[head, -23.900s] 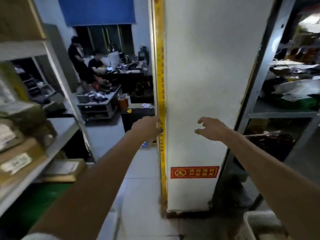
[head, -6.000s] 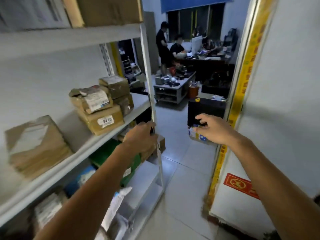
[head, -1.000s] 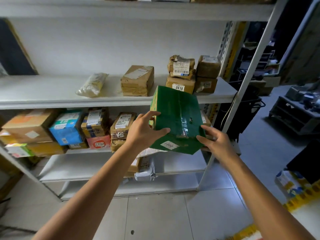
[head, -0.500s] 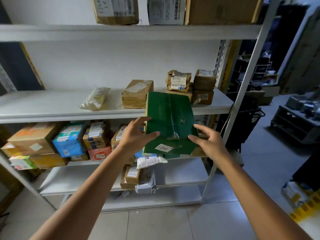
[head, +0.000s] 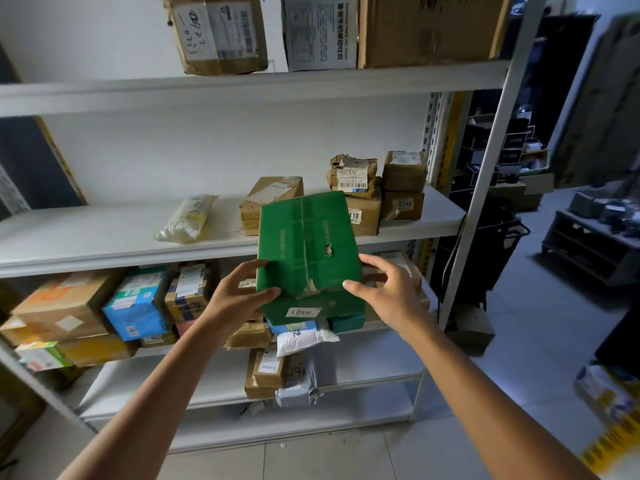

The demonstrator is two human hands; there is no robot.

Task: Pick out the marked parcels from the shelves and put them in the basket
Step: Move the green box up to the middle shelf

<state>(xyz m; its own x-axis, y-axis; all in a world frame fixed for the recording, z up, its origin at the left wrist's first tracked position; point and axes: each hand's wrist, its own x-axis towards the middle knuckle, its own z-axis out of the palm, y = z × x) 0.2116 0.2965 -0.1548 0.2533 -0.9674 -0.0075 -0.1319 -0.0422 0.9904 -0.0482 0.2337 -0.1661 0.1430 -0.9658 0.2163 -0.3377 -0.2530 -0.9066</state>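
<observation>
A green cardboard box (head: 308, 244) with a white number sticker on its near end is held up in front of the white shelving (head: 104, 233). My left hand (head: 235, 299) grips its lower left corner. My right hand (head: 391, 292) presses against its lower right side, fingers spread. On the middle shelf behind it stand brown parcels (head: 401, 188), some with number stickers. No basket can be made out for certain.
The top shelf carries large cartons (head: 426, 29). Lower shelves hold a blue box (head: 138, 303), brown boxes and white bags (head: 301, 337). A dark wire cart (head: 485, 258) stands right of the shelf upright. Tiled floor lies below and to the right.
The green box has risen higher in front of the middle shelf, still between both hands. The view has tilted up, so the top shelf's cartons show more.
</observation>
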